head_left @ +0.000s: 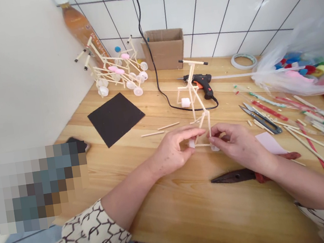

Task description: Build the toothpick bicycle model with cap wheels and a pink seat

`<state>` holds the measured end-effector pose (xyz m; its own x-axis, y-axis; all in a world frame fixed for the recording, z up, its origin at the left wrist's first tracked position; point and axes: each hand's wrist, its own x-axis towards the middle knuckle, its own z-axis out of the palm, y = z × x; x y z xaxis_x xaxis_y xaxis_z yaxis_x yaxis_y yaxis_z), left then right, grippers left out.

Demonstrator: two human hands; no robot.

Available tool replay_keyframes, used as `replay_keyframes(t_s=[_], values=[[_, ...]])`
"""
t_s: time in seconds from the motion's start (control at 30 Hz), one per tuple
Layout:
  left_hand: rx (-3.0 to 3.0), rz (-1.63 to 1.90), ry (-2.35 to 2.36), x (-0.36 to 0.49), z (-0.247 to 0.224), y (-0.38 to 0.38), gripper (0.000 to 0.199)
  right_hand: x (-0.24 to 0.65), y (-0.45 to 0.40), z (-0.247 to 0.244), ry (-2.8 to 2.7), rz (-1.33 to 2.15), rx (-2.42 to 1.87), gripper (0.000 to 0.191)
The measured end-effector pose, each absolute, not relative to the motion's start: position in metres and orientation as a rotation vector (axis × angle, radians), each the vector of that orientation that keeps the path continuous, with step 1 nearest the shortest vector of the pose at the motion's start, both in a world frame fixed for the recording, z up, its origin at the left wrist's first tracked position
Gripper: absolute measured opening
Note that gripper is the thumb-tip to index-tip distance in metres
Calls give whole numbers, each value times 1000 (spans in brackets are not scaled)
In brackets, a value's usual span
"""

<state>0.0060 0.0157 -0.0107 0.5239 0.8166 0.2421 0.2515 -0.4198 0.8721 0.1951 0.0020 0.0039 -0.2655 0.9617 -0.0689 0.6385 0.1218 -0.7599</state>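
Observation:
A small model tricycle (198,97) of pale wooden sticks stands between my hands, its dark-tipped handlebar (192,62) facing away from me. My left hand (172,150) has its thumb and index finger around the near left corner, at a white wheel (191,144). With bent fingers, my right hand (235,139) pinches the near right corner, just above another white wheel (215,148). A white cylinder (185,102) sits at the front. Below my right wrist lie pliers (236,176) with red handles, partly covered by the forearm.
Behind the model lies a black glue gun (203,81) with its cord. Finished-looking stick tricycles (118,71) stand back left near a bottle (79,24) and cardboard box (167,52). Black sheet (116,119) lies left; snips (261,119), sticks and a bag of caps (301,65) lie right.

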Motion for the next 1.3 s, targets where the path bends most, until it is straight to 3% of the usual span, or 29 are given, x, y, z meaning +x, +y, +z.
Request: replay_keyframes(t_s=[0.83, 1.2, 1.3], values=[[2058, 901, 875, 3, -15, 16, 44, 198, 4, 1, -1980, 937, -1536, 11], [1975, 919, 894, 6, -17, 16, 29, 196, 4, 1, -1991, 950, -1519, 11], [1986, 891, 893, 4, -15, 15, 37, 197, 4, 1, -1973, 971, -1525, 9]])
